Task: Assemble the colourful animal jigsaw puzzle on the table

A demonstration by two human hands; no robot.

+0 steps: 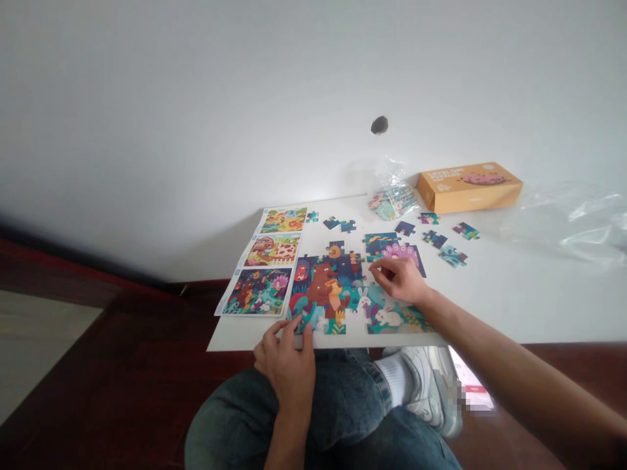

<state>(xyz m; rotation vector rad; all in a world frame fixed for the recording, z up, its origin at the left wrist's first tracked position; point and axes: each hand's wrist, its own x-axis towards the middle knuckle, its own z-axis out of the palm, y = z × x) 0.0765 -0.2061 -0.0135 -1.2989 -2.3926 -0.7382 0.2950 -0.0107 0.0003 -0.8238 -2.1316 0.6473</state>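
Note:
A partly joined jigsaw puzzle point(321, 281) with a bear lies near the table's front edge. My left hand point(287, 359) rests at its lower left corner, fingers apart and tips on the pieces. Over the gap between the bear part and the peacock section point(385, 245), my right hand point(399, 279) has thumb and forefinger bent together. Whatever they may pinch is too small or hidden to make out. Below that hand, a rabbit section point(389, 318) is partly covered by my wrist. Gaps of bare table show between the sections.
A sheet with three pictures point(268, 290) lies left of the puzzle. Loose puzzle pieces point(434, 239) are scattered behind and to the right. Toward the wall are a clear bag of pieces point(393, 201), an orange box point(473, 189) and clear plastic wrap point(568, 219).

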